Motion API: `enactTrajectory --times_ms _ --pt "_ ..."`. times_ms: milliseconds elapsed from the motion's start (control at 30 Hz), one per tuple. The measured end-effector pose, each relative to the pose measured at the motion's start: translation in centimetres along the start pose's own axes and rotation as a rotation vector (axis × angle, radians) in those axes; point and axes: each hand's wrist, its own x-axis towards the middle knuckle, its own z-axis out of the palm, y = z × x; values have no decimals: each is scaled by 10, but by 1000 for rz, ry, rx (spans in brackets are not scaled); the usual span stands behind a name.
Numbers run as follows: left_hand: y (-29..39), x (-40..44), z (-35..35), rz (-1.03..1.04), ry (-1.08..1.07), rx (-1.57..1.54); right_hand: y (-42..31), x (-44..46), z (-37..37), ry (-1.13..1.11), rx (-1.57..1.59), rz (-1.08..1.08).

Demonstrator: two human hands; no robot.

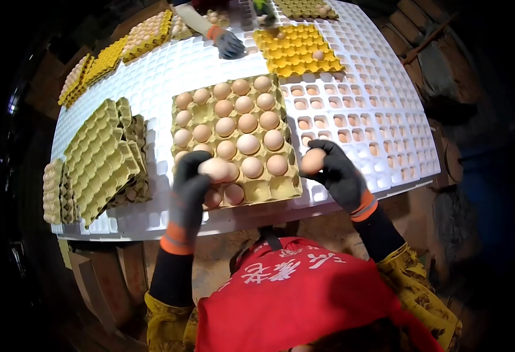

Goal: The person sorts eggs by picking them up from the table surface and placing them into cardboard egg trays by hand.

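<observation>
Here, left grip (192,182) pinches one egg (214,170), half-hiding another (234,172); right grip (341,174) pinches a third (312,162).

- Looks like an egg-packing workshop.
- Has a wide white table (165,66), dimpled with rows of pockets and partly filled with eggs (304,125).
- Carries stacked moulded egg trays (102,149).
- Includes a co-worker's gloved hand (231,46) at the far side.
- Shows apparent cardboard boxes (96,287) in dim surroundings.
</observation>
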Motion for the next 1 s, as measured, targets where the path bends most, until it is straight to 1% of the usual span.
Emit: enactTrajectory --times_ms 33,67,100,133,167,200,233,267,300,333,400,433,467,533,567,600,633,667,733,767,800,867,900,933,1000 --pt "1 4 -3 55 -12 -32 -3 0 -5 -45 144 8" --pt "4 9 -4 110 -22 -64 -7 4 -3 -59 112 -8" --pt "16 12 -4 35 -97 319 -15 5 11 -23 -285 17" --pt "19 12 16 168 -157 691 -20 10 27 9 -681 41" --pt "8 20 23 468 -243 966 -14 12 36 -43 -1186 -300" --pt "-3 27 30 777 -327 1229 -9 14 47 -44 -1439 -345" --pt "-4 29 44 669 -405 1468 2 20 48 -35 -1594 -354" --pt "-4 33 43 605 -441 1458 14 26 45 -25 -1750 -364" --pt "-4 37 41 542 -474 1447 15 28 38 -33 -1692 -458" --pt "-4 41 40 477 -504 1437 7 28 33 -2 -1297 -246" --pt "-2 49 16 269 -430 862 -13 22 25 47 -488 149" --pt "17 52 11 -67 -384 489 -16 22 22 64 -210 -25" --pt "19 57 -1 -148 -334 29 -23 21 23 114 -100 -77" --pt "30 62 -14 -104 -379 -193 -31 29 24 104 -249 -129" --pt "29 68 -14 -17 -353 100 -40 36 26 44 -309 -24" --pt "27 76 -11 78 -319 387 -38 43 32 11 -623 -121" --pt "24 84 -6 472 -363 876 -34 51 37 9 -1105 -269" --pt "20 78 8 593 -255 1066 -26 57 42 4 -1587 -413" --pt "22 76 34 567 -338 1468 -11 66 56 76 -1937 -291" --pt "14 79 40 572 -340 1540 -17 70 63 36 -1984 -209" --pt "13 80 45 576 -337 1533 -23 70 67 40 -1960 -146" --pt "15 84 47 581 -335 1527 -14 70 44 142 -1532 -348" --pt "16 84 42 693 -315 1427 -9 73 21 72 -1192 -415" --pt "13 82 34 799 -251 1332 -29 56 26 79 -586 53" --pt "22 73 29 716 -242 1083 17 42 -29 -108 -126 -346"
